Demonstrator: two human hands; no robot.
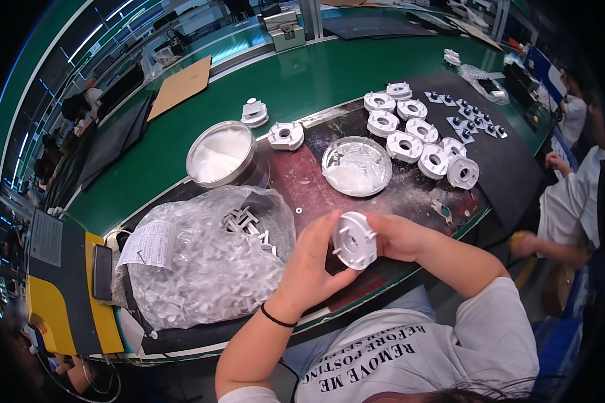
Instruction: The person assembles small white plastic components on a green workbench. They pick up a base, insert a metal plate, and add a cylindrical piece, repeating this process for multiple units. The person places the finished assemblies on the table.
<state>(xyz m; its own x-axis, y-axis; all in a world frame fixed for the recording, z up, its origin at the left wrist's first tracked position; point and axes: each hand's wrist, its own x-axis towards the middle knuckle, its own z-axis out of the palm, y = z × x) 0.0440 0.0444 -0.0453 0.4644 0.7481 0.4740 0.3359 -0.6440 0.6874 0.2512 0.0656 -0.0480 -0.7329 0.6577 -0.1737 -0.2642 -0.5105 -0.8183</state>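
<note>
Between my two hands, just off the table's near edge, is a round white plastic part (354, 240) with a hole in its middle and short posts on its face. My left hand (316, 258) grips its left and lower edge, thumb underneath. On the other side, the fingers of my right hand (398, 237) close on its right edge. Left of my hands lies a clear plastic bag (202, 285) full of small white pieces. Beyond them stand a tub (255, 173) of white, grease-like stuff and a shallow round tin (385, 161) with more of it.
Several similar white parts (405, 146) cluster at the far right, beside small metal plates with black knobs (467, 134) on a black mat (511, 168). A yellow-and-black machine (64, 295) and a phone (102, 272) are at the left. At the right edge sits another person (578, 208).
</note>
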